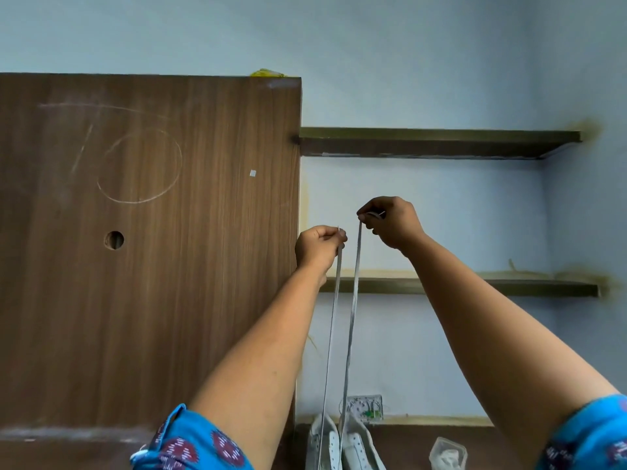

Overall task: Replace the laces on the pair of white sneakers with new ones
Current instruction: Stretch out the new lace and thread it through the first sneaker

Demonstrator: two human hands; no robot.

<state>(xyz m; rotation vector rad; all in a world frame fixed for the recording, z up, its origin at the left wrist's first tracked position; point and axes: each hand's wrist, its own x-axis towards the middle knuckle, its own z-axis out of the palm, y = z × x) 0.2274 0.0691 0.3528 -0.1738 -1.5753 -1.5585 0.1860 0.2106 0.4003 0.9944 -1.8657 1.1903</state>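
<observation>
With both ends raised level, I even out the lace (pixel 353 300) above the sneakers (pixel 342 446).
Left hand (pixel 319 245) and right hand (pixel 390 222) each pinch one tip, so both strands match in length.

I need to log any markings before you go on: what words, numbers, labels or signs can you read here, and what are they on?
"70", or "7" beside a drawn circle: faint chalk scrawl on the brown wooden panel.
Small white sticker on the same panel: too small to read.
White sneakers: no brand visible.
Clear plastic container: no readable label.
</observation>
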